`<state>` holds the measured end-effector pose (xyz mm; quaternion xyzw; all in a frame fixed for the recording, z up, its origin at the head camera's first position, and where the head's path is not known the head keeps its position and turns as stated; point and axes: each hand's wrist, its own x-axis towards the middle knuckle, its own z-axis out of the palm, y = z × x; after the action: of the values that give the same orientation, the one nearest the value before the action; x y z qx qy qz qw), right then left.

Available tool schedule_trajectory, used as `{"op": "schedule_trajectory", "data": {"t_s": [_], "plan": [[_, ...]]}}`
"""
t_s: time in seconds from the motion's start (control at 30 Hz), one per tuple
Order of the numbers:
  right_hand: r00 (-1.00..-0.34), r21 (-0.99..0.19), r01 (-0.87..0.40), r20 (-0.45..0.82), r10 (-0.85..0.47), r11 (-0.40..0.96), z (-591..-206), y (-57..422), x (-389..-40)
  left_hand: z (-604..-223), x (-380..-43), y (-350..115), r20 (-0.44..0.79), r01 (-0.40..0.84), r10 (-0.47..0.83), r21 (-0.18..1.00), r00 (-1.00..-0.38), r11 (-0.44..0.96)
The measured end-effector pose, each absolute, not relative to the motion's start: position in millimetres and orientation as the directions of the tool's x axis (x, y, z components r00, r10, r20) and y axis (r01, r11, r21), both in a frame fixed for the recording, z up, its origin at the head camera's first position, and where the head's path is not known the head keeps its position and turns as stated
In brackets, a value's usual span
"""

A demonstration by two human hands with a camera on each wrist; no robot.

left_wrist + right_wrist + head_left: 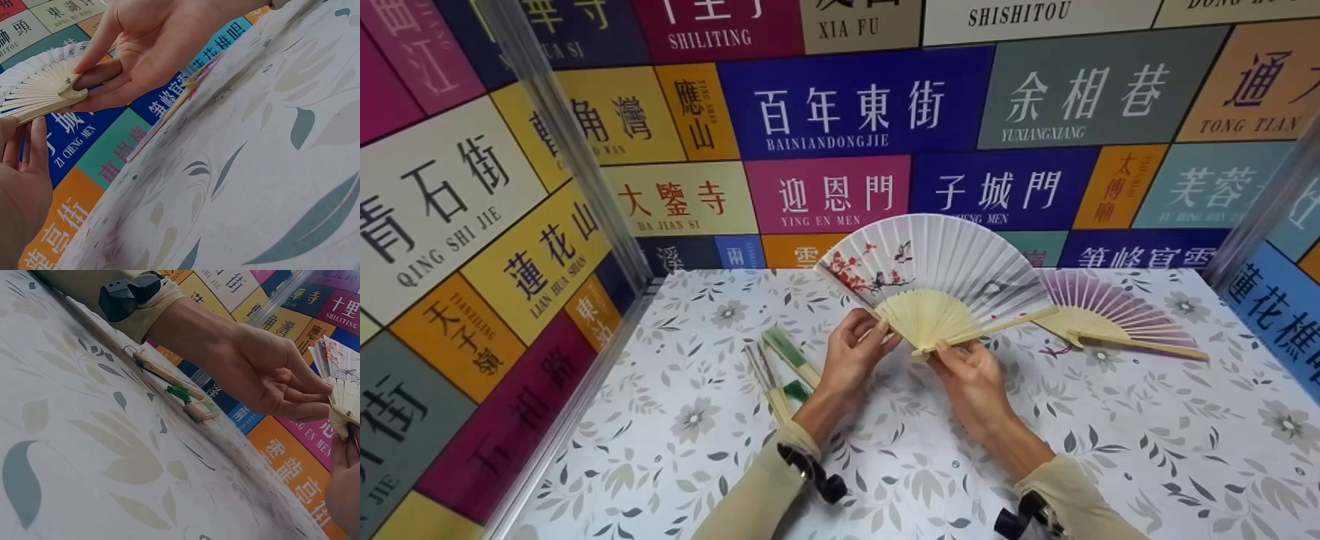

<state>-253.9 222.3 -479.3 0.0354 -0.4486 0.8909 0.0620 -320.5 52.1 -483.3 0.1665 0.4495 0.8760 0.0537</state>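
Note:
An open folding fan (960,255) with a white leaf, red blossoms and birds, and pale ribs is held up above the table. My left hand (851,356) pinches its left edge near the ribs between thumb and fingers. At the pivot end, my right hand (971,382) grips the fan with the thumb in front. The left wrist view shows the fan's ribs (50,84) gathered at the pivot, by the right hand's fingers. In the right wrist view, the left hand (247,365) pinches the folds at the fan's edge.
A purple fan (1117,307) lies spread on the table at the right, behind the held one. Folded fans (789,352) and a green tassel (797,390) lie beside the left forearm. A floral cloth (697,480) covers the table. Colourful sign panels (855,105) stand behind.

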Motion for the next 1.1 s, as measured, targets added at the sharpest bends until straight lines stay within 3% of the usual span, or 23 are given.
{"op": "schedule_trajectory", "data": {"t_s": [1.1], "plan": [[-0.988,-0.766,-0.151,0.121,0.091,-0.625,-478.9,221.9,-252.5,-486.5,-322.9,52.7,0.187,-0.018,0.238,0.751,-0.953,-0.66]]}}
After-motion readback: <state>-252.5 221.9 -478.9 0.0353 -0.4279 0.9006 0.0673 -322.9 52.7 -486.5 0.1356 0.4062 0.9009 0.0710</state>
